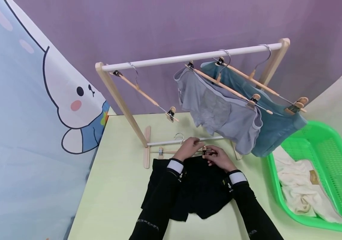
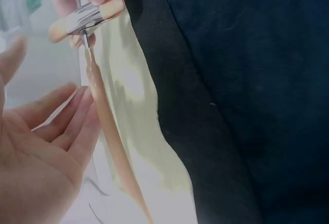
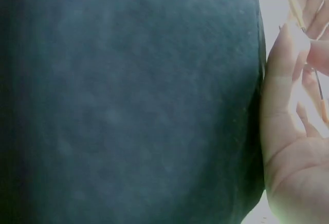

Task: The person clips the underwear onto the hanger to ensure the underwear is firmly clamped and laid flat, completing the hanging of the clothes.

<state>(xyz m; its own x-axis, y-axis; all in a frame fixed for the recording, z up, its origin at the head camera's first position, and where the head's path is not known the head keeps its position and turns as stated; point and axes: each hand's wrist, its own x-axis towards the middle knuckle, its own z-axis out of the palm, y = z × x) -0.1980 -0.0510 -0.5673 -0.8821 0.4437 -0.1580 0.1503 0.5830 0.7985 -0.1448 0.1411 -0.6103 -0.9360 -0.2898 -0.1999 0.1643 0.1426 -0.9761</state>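
Black shorts (image 1: 200, 190) lie flat on the table below my forearms. Just beyond their waist edge lies a wooden clip hanger (image 1: 168, 152), its bar apart from the cloth in the left wrist view. My left hand (image 1: 188, 148) touches that bar (image 2: 110, 116) with nearly straight fingers, its thumb held away. My right hand (image 1: 220, 158) pinches the hanger's right clip (image 1: 204, 150) between thumb and fingers; the same clip (image 2: 85, 19) shows at the top of the left wrist view. The left clip (image 1: 160, 152) sits near the bar's other end. Dark cloth (image 3: 139, 100) fills most of the right wrist view.
A rack with a white rail (image 1: 171, 60) stands behind my hands. From it hang a bare clip hanger (image 1: 141, 90), grey shorts (image 1: 218, 106) and teal shorts (image 1: 278, 123). At right, a green basket (image 1: 335, 136) holds a cream garment (image 1: 302, 183).
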